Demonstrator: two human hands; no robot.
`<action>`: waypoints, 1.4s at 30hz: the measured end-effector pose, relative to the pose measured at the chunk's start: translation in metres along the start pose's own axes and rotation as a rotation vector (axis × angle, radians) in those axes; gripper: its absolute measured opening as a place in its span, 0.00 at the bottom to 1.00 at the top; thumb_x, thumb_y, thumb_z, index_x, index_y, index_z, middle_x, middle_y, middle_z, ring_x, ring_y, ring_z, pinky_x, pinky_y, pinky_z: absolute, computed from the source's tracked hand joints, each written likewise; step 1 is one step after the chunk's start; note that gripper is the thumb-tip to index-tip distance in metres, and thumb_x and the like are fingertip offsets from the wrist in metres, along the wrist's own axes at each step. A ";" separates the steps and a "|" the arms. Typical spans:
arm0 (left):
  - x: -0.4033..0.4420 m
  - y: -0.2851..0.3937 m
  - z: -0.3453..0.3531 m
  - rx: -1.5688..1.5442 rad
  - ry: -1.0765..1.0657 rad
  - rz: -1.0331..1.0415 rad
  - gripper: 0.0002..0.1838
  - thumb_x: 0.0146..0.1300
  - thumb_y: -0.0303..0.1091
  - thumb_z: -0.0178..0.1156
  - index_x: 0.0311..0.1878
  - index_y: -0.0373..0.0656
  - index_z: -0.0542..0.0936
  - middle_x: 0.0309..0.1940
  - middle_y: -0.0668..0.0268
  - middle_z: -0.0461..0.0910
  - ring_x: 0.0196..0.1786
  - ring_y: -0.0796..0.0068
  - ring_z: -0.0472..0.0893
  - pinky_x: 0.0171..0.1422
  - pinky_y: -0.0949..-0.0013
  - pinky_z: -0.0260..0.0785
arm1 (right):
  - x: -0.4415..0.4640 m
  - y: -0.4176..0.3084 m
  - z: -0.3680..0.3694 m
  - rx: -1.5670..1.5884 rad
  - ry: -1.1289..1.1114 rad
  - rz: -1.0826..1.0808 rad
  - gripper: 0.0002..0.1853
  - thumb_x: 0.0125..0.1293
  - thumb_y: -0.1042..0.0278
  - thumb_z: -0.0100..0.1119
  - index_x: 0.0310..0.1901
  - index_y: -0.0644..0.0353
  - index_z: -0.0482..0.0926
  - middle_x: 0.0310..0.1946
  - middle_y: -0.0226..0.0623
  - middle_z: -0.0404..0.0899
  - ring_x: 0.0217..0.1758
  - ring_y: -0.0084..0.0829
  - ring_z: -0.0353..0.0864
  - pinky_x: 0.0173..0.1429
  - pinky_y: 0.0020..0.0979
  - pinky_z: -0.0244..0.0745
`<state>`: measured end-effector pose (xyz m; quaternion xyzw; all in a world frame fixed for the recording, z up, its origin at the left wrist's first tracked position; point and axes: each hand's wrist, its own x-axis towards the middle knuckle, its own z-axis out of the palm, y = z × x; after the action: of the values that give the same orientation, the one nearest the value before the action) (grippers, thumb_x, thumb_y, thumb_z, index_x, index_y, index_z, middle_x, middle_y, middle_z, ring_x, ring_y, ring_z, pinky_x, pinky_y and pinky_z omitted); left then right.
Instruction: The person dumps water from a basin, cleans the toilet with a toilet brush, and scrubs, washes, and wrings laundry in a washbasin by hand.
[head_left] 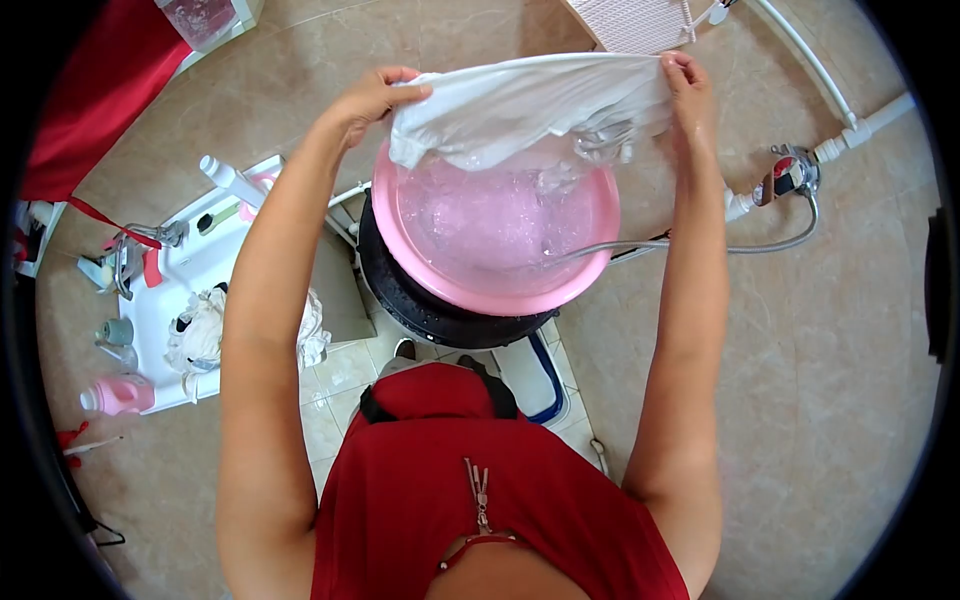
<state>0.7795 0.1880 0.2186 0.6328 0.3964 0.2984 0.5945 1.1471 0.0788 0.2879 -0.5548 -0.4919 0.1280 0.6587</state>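
Observation:
A wet white cloth garment [500, 105] is stretched out between my two hands above a pink basin [400, 245]. My left hand [378, 100] pinches its left end, fingers closed on the fabric. At the upper right corner my right hand [688, 85] grips the other end. Part of the fabric hangs down in wet folds toward the water. Bubbling water [480, 225] fills the basin, which sits on a black tub [420, 315]. A grey flexible hose [610, 246] runs over the basin's right rim into the water.
On the left, a white sink [165, 290] holds a bundle of crumpled white clothes [200, 335]. A white bottle [230, 180] and a pink bottle [120, 395] stand at its edges. A valve [790, 175] with white pipes is on the right wall. A woven white panel [635, 22] is above.

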 end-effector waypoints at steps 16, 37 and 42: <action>0.021 -0.124 0.042 0.632 0.293 0.280 0.19 0.63 0.46 0.54 0.53 0.46 0.78 0.40 0.50 0.81 0.44 0.49 0.79 0.51 0.54 0.69 | -0.103 0.128 0.008 -0.916 -0.468 0.190 0.18 0.61 0.49 0.56 0.44 0.53 0.81 0.36 0.49 0.81 0.41 0.47 0.82 0.45 0.41 0.75; 0.013 -0.143 0.100 0.824 -0.020 -0.414 0.37 0.50 0.50 0.64 0.63 0.45 0.68 0.62 0.52 0.69 0.65 0.60 0.68 0.66 0.52 0.60 | -0.155 0.194 0.060 -0.790 -0.749 0.609 0.24 0.62 0.63 0.51 0.61 0.47 0.71 0.62 0.51 0.67 0.63 0.50 0.66 0.61 0.47 0.63; 0.020 -0.169 0.126 0.923 0.151 -0.161 0.37 0.51 0.49 0.64 0.64 0.45 0.67 0.67 0.50 0.60 0.69 0.60 0.61 0.66 0.58 0.60 | -0.173 0.249 0.067 -0.602 -0.319 0.253 0.24 0.66 0.57 0.47 0.64 0.47 0.68 0.65 0.51 0.62 0.68 0.53 0.58 0.68 0.44 0.56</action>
<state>0.8720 0.1369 0.0353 0.7746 0.5775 0.0891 0.2420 1.1039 0.0832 -0.0196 -0.7536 -0.5314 0.1429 0.3596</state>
